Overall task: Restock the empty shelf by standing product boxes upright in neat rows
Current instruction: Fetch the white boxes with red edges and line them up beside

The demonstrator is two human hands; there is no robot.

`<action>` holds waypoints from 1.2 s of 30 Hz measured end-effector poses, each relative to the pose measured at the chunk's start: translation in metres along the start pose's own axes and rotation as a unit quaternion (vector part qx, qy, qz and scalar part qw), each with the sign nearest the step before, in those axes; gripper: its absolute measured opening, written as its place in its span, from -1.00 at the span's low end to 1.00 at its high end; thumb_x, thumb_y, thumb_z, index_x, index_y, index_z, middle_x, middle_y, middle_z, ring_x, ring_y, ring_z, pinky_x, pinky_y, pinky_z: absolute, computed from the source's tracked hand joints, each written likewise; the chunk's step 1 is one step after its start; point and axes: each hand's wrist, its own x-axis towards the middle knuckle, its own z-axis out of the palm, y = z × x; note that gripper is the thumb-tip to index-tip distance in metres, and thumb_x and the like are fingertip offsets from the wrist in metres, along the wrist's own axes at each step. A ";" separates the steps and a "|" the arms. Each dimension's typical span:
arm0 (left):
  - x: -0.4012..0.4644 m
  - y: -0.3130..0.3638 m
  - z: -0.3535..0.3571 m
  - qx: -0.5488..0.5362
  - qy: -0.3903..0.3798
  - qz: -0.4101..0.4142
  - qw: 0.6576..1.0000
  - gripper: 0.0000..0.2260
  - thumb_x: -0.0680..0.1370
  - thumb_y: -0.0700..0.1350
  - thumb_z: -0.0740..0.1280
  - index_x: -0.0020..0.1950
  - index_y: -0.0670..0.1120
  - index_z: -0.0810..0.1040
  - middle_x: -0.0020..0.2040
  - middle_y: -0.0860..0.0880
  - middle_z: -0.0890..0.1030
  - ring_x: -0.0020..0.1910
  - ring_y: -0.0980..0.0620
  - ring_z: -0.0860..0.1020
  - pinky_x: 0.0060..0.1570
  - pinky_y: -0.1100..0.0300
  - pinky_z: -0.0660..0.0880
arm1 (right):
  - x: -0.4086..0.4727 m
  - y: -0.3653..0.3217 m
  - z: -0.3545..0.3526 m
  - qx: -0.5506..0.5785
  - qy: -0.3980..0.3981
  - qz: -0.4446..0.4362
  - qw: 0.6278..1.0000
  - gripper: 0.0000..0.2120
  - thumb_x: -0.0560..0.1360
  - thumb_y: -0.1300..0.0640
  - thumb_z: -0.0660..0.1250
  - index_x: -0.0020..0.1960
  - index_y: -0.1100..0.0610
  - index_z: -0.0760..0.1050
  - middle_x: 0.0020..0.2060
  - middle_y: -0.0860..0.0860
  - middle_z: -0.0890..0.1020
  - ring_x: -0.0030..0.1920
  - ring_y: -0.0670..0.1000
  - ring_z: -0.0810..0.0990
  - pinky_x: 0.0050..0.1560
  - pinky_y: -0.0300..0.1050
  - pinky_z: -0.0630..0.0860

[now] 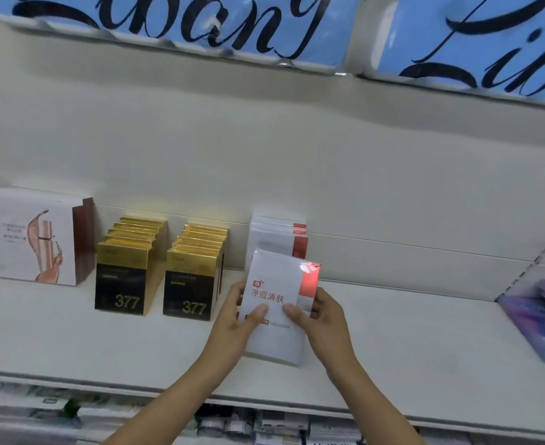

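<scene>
Both hands hold one white box with red edge, upright, front facing out. Left hand grips its left side, right hand its right, thumbs on front. Behind it, a row of matching white boxes stands on the shelf. Left of them: two rows of gold-black boxes, then a large white box. Purple packs at far right, blurred.

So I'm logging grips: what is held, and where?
The white and red box, held by both hands: left hand on its left edge, right hand on its right edge.
</scene>
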 end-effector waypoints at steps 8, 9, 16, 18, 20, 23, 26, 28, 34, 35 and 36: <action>0.042 -0.002 0.004 0.061 0.011 0.056 0.997 -0.19 0.52 0.20 0.38 0.59 0.29 -0.09 0.44 0.36 0.22 0.31 0.35 0.36 -0.06 0.45 0.54 | 0.028 -0.008 -0.008 -0.024 0.038 -0.027 0.999 -0.72 0.45 0.24 0.52 0.11 0.09 0.55 0.02 -0.03 0.72 -0.05 -0.09 0.72 -0.11 -0.20 0.65; 0.045 -0.002 0.004 0.059 0.005 0.043 0.997 -0.19 0.51 0.26 0.36 0.59 0.30 -0.09 0.43 0.34 0.27 0.30 0.27 0.42 -0.02 0.34 0.60 | 0.033 -0.008 -0.005 -0.037 0.036 -0.030 0.998 -0.71 0.45 0.22 0.52 0.11 0.08 0.54 0.02 -0.03 0.72 -0.05 -0.08 0.72 -0.09 -0.19 0.65; 0.044 -0.024 -0.001 0.049 -0.032 0.047 0.997 -0.37 0.64 0.10 0.27 0.59 0.34 -0.02 0.54 0.21 0.27 0.45 0.08 0.39 0.10 0.18 0.62 | 0.033 0.007 0.007 -0.159 0.131 -0.095 0.974 -0.35 0.43 0.12 0.54 0.39 -0.10 0.29 0.17 -0.20 0.43 0.15 -0.27 0.49 0.05 -0.49 0.47; 0.043 -0.027 -0.003 0.052 -0.030 0.050 0.997 -0.38 0.62 0.16 0.26 0.58 0.37 -0.01 0.54 0.22 0.27 0.46 0.06 0.38 0.18 0.02 0.61 | 0.032 0.013 0.006 -0.176 0.111 -0.108 0.972 -0.39 0.51 0.08 0.47 0.47 -0.05 0.28 0.31 -0.17 0.40 0.29 -0.23 0.43 0.24 -0.39 0.44; 0.045 -0.028 -0.003 0.046 -0.033 0.048 0.997 -0.38 0.61 0.17 0.26 0.58 0.35 0.00 0.53 0.23 0.29 0.44 0.08 0.41 0.16 -0.01 0.62 | 0.032 0.019 0.009 -0.147 0.072 -0.102 0.981 -0.42 0.59 0.03 0.36 0.54 -0.07 0.22 0.35 -0.16 0.46 0.31 -0.21 0.47 0.23 -0.32 0.50; 0.047 -0.028 0.001 0.048 -0.030 0.050 0.997 -0.42 0.65 0.07 0.23 0.60 0.26 0.03 0.47 0.22 0.37 0.35 0.12 0.49 0.03 0.17 0.64 | 0.033 0.024 0.018 -0.115 0.049 -0.086 0.988 -0.41 0.63 0.01 0.28 0.59 -0.09 0.11 0.32 -0.16 0.52 0.20 -0.27 0.55 0.04 -0.38 0.55; 0.051 -0.033 0.002 0.067 -0.008 0.033 0.997 -0.48 0.66 0.07 0.19 0.59 0.21 0.10 0.42 0.17 0.43 0.27 0.07 0.56 -0.06 0.25 0.64 | 0.038 0.025 0.028 -0.105 0.053 -0.079 0.990 -0.42 0.64 0.03 0.27 0.59 -0.05 0.11 0.30 -0.15 0.53 0.15 -0.32 0.55 -0.02 -0.41 0.55; 0.054 -0.036 0.000 0.069 -0.005 0.027 0.997 -0.50 0.65 0.13 0.19 0.57 0.23 0.14 0.40 0.16 0.46 0.25 0.05 0.58 -0.04 0.18 0.66 | 0.040 0.024 0.033 -0.101 0.060 -0.080 0.990 -0.45 0.65 0.07 0.26 0.57 -0.04 0.14 0.27 -0.17 0.53 0.12 -0.37 0.54 -0.06 -0.45 0.53; 0.058 -0.031 -0.009 0.105 -0.008 0.050 0.993 -0.46 0.60 0.24 0.23 0.55 0.30 0.13 0.44 0.17 0.42 0.33 0.01 0.53 0.06 0.06 0.66 | 0.040 0.023 0.033 -0.108 0.062 -0.083 0.989 -0.47 0.64 0.07 0.28 0.55 -0.06 0.18 0.25 -0.17 0.54 0.16 -0.30 0.56 -0.04 -0.46 0.51; 0.057 -0.028 -0.010 0.117 -0.004 0.059 0.991 -0.45 0.61 0.19 0.26 0.56 0.28 0.13 0.46 0.17 0.40 0.37 0.02 0.50 0.07 0.10 0.65 | 0.040 0.021 0.030 -0.111 0.057 -0.083 0.989 -0.47 0.63 0.06 0.30 0.54 -0.06 0.20 0.25 -0.17 0.55 0.17 -0.27 0.56 -0.01 -0.45 0.52; 0.056 -0.023 -0.011 0.133 0.009 0.072 0.988 -0.43 0.62 0.15 0.28 0.57 0.26 0.12 0.49 0.18 0.36 0.41 0.06 0.45 0.08 0.13 0.63 | 0.039 0.020 0.027 -0.115 0.049 -0.084 0.989 -0.47 0.62 0.06 0.32 0.53 -0.07 0.22 0.25 -0.19 0.56 0.18 -0.27 0.56 0.02 -0.43 0.52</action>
